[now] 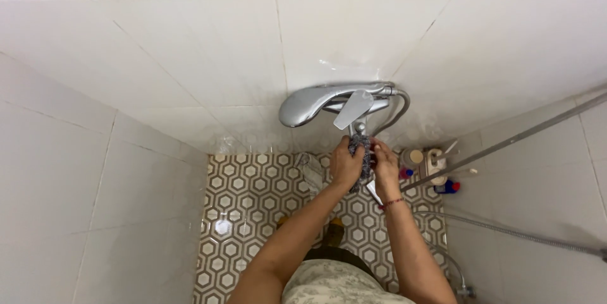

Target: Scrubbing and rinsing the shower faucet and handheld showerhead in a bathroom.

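Note:
A chrome shower mixer tap [329, 98] with a flat lever handle [353, 109] juts out from the white tiled wall. Below it a spout or pipe runs down, wrapped in a grey-blue scouring cloth [361, 160]. My left hand [344, 164] grips the cloth from the left. My right hand [383, 164] holds it from the right, with a red string bracelet on that wrist. Both hands press around the cloth right under the lever. The pipe under the cloth is mostly hidden.
A chrome shower hose [398, 111] loops off the tap's right side. Bottles and small toiletry containers [430, 168] stand on the floor in the right corner. A metal rail [506, 143] crosses the right wall. Hexagon-patterned tiles [246, 203] cover the floor.

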